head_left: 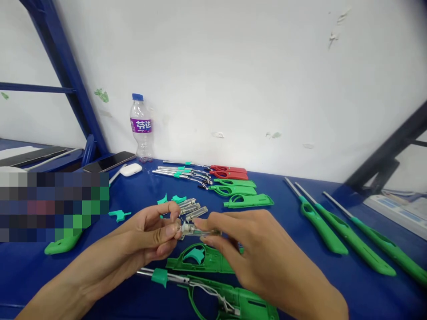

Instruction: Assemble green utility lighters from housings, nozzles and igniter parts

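while the left hand (156, 233) pinches its pale end, the right hand (250, 235) holds the body of a small cartridge (200, 232) between thumb and fingers, so each grip is clamped on that one piece. the cartridge is slim and see-through, with a whitish fitting toward the left hand, and sits roughly level, partly covered by fingertips. it is held just beyond the open green casing (215, 261), which lies on the blue tabletop (133, 191) with a loose teal trigger (194, 255) over its loop. beyond that casing rest more clear cartridges (196, 213); farther past it are red casings (230, 172). on its near side, a wired casing (256, 304) carries white wires (210, 291). well to its right lie three green lighters (328, 231).
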The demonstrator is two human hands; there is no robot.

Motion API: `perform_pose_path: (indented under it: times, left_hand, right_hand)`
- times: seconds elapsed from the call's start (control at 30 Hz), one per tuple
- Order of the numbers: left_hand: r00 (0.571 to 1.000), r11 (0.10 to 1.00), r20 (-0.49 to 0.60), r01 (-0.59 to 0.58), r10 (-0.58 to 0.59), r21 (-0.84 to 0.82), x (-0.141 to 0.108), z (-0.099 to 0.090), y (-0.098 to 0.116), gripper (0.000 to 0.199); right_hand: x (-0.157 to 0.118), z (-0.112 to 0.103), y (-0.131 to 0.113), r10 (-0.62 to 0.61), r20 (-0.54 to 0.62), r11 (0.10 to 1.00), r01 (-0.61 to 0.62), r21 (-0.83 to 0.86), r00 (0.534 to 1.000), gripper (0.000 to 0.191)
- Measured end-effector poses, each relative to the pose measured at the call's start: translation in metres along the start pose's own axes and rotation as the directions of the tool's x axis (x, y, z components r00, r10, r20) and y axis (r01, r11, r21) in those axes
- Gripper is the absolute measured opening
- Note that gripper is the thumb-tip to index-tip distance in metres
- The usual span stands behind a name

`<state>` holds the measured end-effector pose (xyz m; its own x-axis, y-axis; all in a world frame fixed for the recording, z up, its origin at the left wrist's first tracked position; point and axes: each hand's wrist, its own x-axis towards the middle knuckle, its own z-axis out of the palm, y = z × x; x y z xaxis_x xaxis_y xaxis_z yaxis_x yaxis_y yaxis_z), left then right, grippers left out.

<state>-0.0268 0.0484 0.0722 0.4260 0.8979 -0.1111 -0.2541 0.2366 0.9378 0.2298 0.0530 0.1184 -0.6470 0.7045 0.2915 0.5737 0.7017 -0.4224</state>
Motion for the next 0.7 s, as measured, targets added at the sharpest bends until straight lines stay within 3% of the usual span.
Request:
perform_pose_path:
  times: [0.23, 0.37, 0.47, 0.57, 0.7]
  left_hand:
    - [0.999, 0.995, -0.039, -0.028, 0.032, 0.091, 0.0, -0.001, 0.002, 0.036]
    - [0.999, 0.95, -0.015, -0.042, 0.049, 0.309, -0.001, 0.004, 0.006, 0.036]
    - [0.997, 0.803, -0.016, -0.05, 0.074, 0.594, -0.007, 0.011, 0.002, 0.029]
    - [0.976, 0.604, -0.03, -0.109, 0.215, 0.789, -0.011, 0.019, -0.01, 0.015]
    - [0.962, 0.426, 0.143, -0.232, 0.23, 0.874, -0.006, 0.025, -0.022, 0.019]
  right_hand:
    - [0.005, 0.003, -0.008, -0.017, 0.094, 0.991, 0.029, -0.132, 0.995, 0.012]
    - [0.002, -0.001, -0.005, 0.034, 0.035, 0.995, -0.03, -0.092, 0.999, 0.007]
    - [-0.007, -0.012, -0.003, 0.052, -0.014, 0.998, -0.052, -0.032, 0.999, 0.007]
    - [-0.022, -0.022, -0.003, 0.048, -0.105, 0.998, -0.045, 0.034, 0.993, 0.011]
    - [-0.048, -0.012, 0.002, 0.085, -0.236, 0.992, -0.104, -0.067, 0.968, 0.01]
